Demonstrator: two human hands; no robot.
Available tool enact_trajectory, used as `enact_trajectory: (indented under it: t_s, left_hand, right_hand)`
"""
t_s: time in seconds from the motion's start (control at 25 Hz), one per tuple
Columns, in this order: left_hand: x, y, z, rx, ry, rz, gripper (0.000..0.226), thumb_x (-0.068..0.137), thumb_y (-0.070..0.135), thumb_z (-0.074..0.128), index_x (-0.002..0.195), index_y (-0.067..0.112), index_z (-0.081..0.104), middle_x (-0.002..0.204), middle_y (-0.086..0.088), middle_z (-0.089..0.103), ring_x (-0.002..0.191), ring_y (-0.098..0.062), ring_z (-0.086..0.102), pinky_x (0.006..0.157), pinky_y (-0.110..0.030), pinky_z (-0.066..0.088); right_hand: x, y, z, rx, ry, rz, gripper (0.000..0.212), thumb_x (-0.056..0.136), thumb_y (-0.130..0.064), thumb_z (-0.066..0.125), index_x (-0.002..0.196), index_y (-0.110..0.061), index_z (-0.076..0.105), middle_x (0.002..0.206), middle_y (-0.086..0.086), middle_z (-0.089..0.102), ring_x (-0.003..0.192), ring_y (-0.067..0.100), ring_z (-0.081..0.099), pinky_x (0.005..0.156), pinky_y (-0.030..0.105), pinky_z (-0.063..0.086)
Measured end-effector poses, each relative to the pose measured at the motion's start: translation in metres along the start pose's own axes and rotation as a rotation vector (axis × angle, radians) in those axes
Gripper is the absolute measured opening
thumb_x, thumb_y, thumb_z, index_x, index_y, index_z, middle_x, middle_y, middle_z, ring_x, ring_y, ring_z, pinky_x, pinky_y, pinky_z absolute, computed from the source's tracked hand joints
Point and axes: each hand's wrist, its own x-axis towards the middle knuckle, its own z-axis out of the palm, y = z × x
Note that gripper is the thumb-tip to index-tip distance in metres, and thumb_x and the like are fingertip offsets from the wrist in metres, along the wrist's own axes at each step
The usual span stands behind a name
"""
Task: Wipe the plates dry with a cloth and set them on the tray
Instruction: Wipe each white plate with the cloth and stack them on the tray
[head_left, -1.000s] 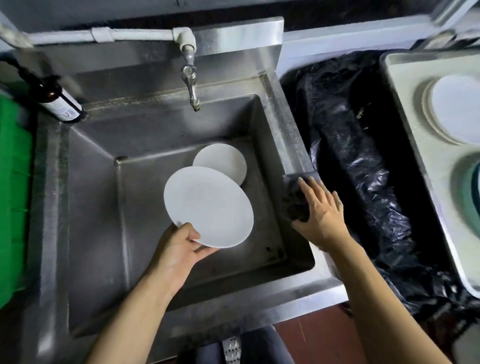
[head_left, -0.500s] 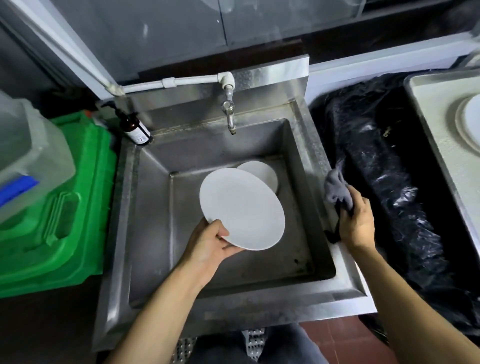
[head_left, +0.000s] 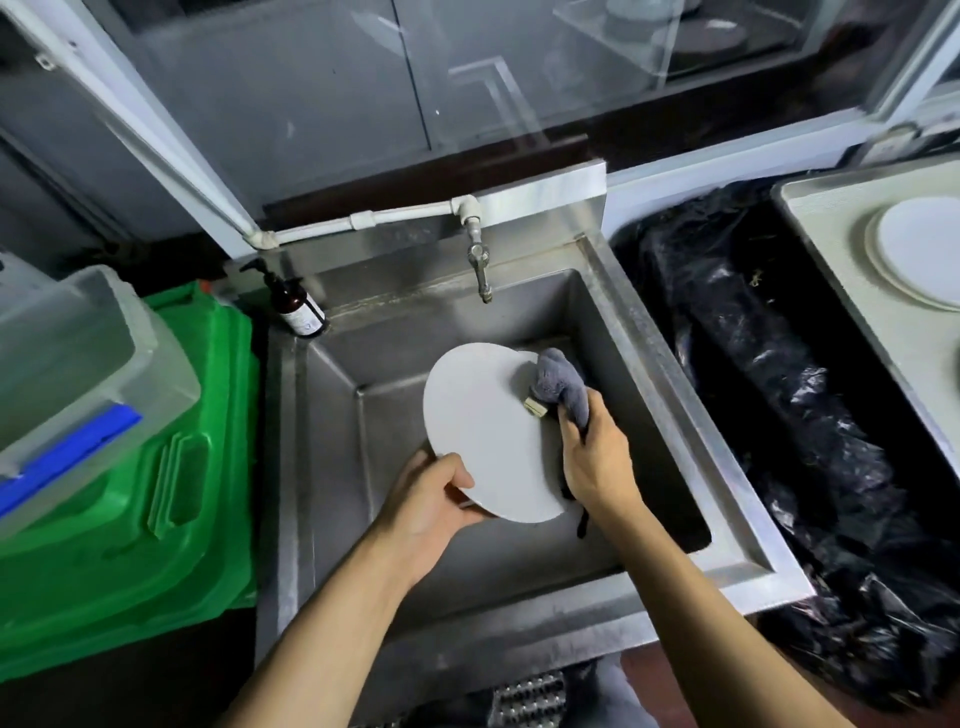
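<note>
Plate (head_left: 485, 431) up over the sink (head_left: 670, 374), tilted, clear of the basin floor, near edge toward the front rim. Left hand (head_left: 434, 493) pinching its lower rim, thumb on the face, fingers curled underneath. Right hand (head_left: 597, 457) closed round a bunched grey cloth (head_left: 561, 387), pressing it against the plate's far right edge.

Looks stiff, glazed, breakable; probably slick while wet, so a rim pinch with support under the base seems the safe hold, over the basin rather than past its right rim. Cloth soft and limp, bunching easily. Tray (head_left: 831, 228) waiting off to the right, beyond the black bag (head_left: 779, 364), one plate (head_left: 919, 249) already near its back edge. Any other plate down in the basin: hidden, cannot tell.
</note>
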Motion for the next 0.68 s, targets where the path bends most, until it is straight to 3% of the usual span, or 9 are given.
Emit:
enact_trajectory:
  t_s: [0.12,0.24,0.28,0.36,0.52,0.68]
  left_hand:
    - [-0.006,0.009,-0.025,0.058,-0.067,-0.003,0.036,0.063,-0.001,0.05,0.097,0.003,0.061,0.104,-0.016,0.071,0.097,-0.036,0.061,0.079,-0.058,0.059]
    - [-0.013,0.02,-0.042,0.119,-0.107,0.018,0.03,0.058,0.0,0.052,0.082,0.014,0.064,0.085,-0.013,0.065,0.078,-0.028,0.06,0.072,-0.053,0.057]
    - [-0.017,0.023,-0.046,0.151,-0.124,0.022,0.031,0.058,0.001,0.052,0.078,0.018,0.067,0.079,-0.011,0.062,0.072,-0.024,0.059,0.071,-0.05,0.056]
    - [-0.023,0.029,-0.049,0.204,-0.171,0.029,0.036,0.057,0.001,0.051,0.083,0.019,0.068,0.076,-0.011,0.056,0.068,-0.021,0.057,0.068,-0.046,0.055]
    - [-0.03,0.027,-0.045,0.175,-0.179,0.028,0.049,0.057,0.0,0.048,0.105,0.006,0.058,0.086,-0.016,0.051,0.078,-0.028,0.052,0.072,-0.048,0.057]
    - [-0.035,0.027,-0.03,0.125,-0.153,0.036,0.038,0.059,0.0,0.05,0.093,0.012,0.064,0.09,-0.015,0.057,0.081,-0.03,0.053,0.072,-0.049,0.056]
  right_hand:
    - [-0.012,-0.015,0.023,-0.041,-0.015,-0.08,0.035,0.104,-0.018,0.053,0.139,-0.019,0.053,0.136,-0.002,0.059,0.128,0.021,0.054,0.099,0.022,0.037]
    - [-0.024,-0.036,0.044,-0.051,-0.042,-0.083,0.049,0.106,-0.023,0.05,0.154,-0.026,0.04,0.159,-0.01,0.039,0.147,0.012,0.034,0.121,0.02,0.021]
    - [-0.029,-0.044,0.051,-0.011,-0.046,-0.109,0.049,0.107,-0.025,0.05,0.154,-0.029,0.039,0.157,-0.015,0.038,0.147,0.008,0.033,0.12,0.014,0.018]
    - [-0.041,-0.062,0.065,0.089,-0.07,-0.173,0.047,0.106,-0.03,0.05,0.153,-0.027,0.043,0.157,-0.014,0.043,0.146,0.007,0.038,0.119,0.018,0.025]
    - [-0.044,-0.081,0.068,0.05,-0.148,-0.353,0.054,0.101,-0.036,0.052,0.153,-0.026,0.045,0.156,-0.014,0.046,0.144,-0.002,0.038,0.118,0.018,0.028]
    - [-0.025,-0.066,0.041,-0.057,-0.052,-0.174,0.056,0.105,-0.026,0.051,0.158,-0.02,0.035,0.165,-0.003,0.032,0.153,0.014,0.026,0.124,0.025,0.013]
